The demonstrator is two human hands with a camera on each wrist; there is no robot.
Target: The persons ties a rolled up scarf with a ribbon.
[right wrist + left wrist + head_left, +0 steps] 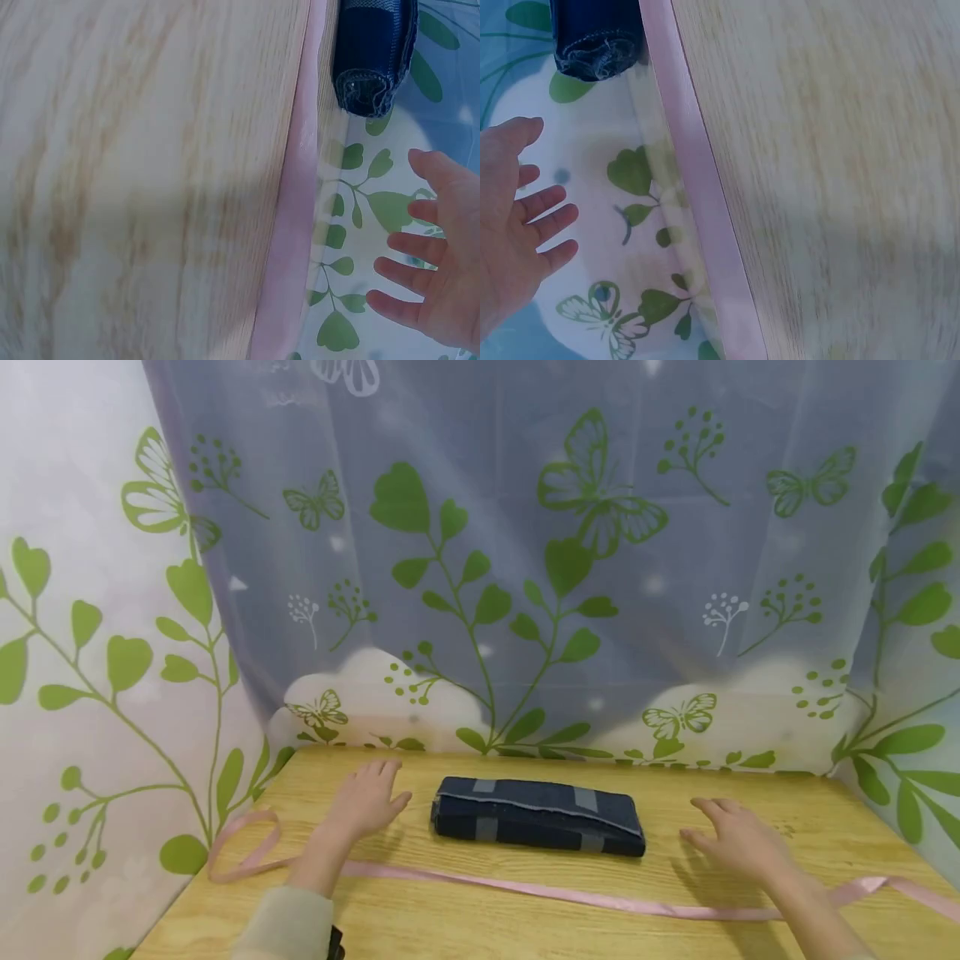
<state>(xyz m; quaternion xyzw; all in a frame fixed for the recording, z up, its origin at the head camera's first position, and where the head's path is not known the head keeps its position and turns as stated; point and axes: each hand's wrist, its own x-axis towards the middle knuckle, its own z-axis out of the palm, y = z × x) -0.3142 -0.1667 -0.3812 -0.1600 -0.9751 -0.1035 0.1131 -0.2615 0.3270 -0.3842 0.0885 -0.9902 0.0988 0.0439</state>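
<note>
A rolled-up bundle of dark blue denim cloth (536,821) with grey patches lies lengthwise across the wooden table. Its rolled end (600,56) shows frayed edges in the left wrist view, and the other frayed end (367,90) appears in the right wrist view. In front of it a long pink ribbon (510,885) stretches from side to side, looping at the left. My left hand (367,802) hovers left of the bundle with fingers spread, holding nothing. To the bundle's right, my right hand (738,839) is likewise spread and apart from it, above the table.
The wooden table (420,927) ends at a hanging curtain (480,568) printed with green leaves and butterflies. Similar white printed fabric (97,610) borders the left side, and more leafy fabric (915,693) stands at the right.
</note>
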